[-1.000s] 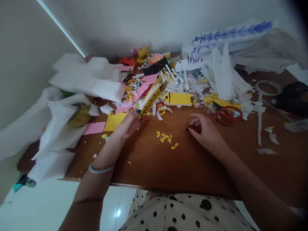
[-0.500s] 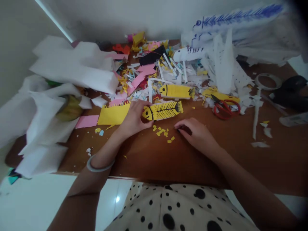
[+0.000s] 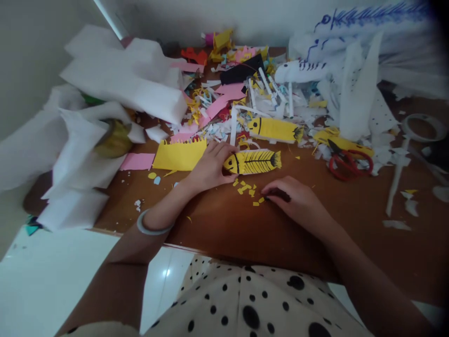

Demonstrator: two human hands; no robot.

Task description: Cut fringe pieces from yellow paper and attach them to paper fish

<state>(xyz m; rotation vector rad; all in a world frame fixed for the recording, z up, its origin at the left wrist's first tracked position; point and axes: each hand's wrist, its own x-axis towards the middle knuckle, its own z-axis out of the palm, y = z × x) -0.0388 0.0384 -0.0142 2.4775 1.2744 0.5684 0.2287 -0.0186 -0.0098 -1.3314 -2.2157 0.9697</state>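
A yellow paper fish (image 3: 261, 162) with black-drawn bones, an eye and a fringed tail lies flat on the table. My left hand (image 3: 212, 167) grips it at the head end, fingers along the upper edge and thumb along the lower. Just below the fish are several small yellow paper bits (image 3: 248, 188). Beside them, to the right, my right hand (image 3: 296, 201) hovers low with thumb and forefinger brought together; whatever is between the fingertips is too small to make out. A second yellow paper fish (image 3: 275, 129) rests behind the first.
Red-handled scissors (image 3: 351, 164) lie on the right, near a tape roll (image 3: 423, 127). A yellow sheet (image 3: 180, 157) with a notched edge is left of my left hand. White foam sheets (image 3: 122, 84) are piled at left; paper scraps and markers (image 3: 268, 84) cover the back.
The view has shifted, so everything sits further right and slightly higher. My right hand has come closer to the yellow bits. My left hand keeps its hold on the fish.
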